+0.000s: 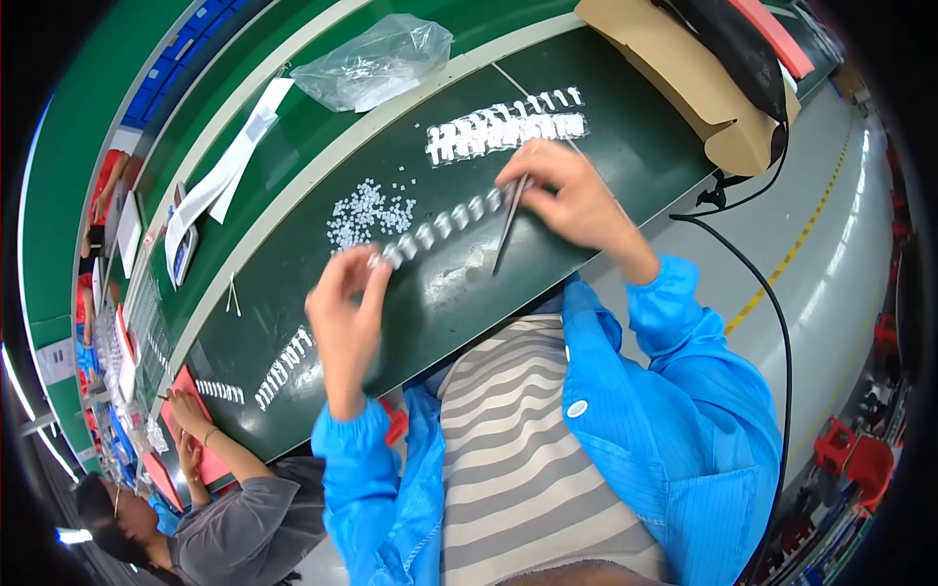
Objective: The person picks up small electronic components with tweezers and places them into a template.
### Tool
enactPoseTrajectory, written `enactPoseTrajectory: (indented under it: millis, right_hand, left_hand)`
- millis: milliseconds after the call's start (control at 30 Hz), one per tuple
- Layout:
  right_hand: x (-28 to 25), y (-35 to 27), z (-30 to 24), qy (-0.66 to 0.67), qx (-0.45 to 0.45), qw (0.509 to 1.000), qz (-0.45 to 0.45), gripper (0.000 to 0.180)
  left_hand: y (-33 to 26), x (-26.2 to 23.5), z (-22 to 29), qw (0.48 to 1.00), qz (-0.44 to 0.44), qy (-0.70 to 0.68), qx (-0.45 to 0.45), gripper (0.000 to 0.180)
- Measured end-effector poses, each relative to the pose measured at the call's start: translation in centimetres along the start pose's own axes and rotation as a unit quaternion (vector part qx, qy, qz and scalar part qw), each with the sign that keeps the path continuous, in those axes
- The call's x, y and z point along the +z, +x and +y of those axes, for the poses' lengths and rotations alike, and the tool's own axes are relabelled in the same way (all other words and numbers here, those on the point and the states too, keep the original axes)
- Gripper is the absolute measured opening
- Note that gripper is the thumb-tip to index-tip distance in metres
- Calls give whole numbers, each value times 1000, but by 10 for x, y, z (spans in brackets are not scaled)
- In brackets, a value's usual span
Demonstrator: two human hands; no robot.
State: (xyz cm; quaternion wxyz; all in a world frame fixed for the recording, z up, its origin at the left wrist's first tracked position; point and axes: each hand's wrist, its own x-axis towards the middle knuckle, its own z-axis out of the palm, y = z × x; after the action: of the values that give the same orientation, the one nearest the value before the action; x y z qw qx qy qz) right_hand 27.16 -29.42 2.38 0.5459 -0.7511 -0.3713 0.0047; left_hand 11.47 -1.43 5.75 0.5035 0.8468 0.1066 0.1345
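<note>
My left hand point(344, 317) pinches one end of a strip of small clear-white parts point(445, 223) held just above the dark green table point(625, 146). My right hand point(567, 195) holds the strip's other end together with a pair of metal tweezers point(508, 230) that point down toward me. Both sleeves are bright blue. A heap of tiny white loose pieces point(366, 215) lies on the table just beyond the strip. Rows of finished white strips point(503, 129) lie farther back, past my right hand.
A crumpled clear plastic bag point(376, 61) sits at the back. A cardboard box point(703, 88) stands at the right end, with a black cable point(772, 303) hanging down. More strips point(283, 363) lie at the left, near a neighbouring person's hands point(186, 415) on a red sheet.
</note>
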Motion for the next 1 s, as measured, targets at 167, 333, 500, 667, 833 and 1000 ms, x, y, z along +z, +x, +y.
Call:
enactPoseTrajectory:
  millis: [167, 333, 500, 667, 833, 1000]
  right_hand:
    - [-63, 27, 43, -99, 13, 992, 82, 28]
    - [-68, 0, 56, -108, 37, 978, 175, 28]
    - [-43, -13, 26, 1, 63, 966, 251, 25]
    - [-2, -7, 18, 41, 43, 983, 176, 24]
    - [31, -11, 11, 78, 27, 985, 149, 24]
    - [37, -10, -13, 4, 48, 988, 149, 22]
  left_hand:
    - [73, 48, 20, 999, -44, 15, 20, 27]
    - [33, 26, 55, 997, -54, -39, 34, 24]
    - [-36, 11, 143, 701, -489, -502, 132, 33]
    - [-86, 54, 182, 435, -586, -656, -191, 76]
    - [-97, 52, 195, 356, -469, -807, 44, 70]
    - [-59, -29, 225, 409, -590, -585, -378, 56]
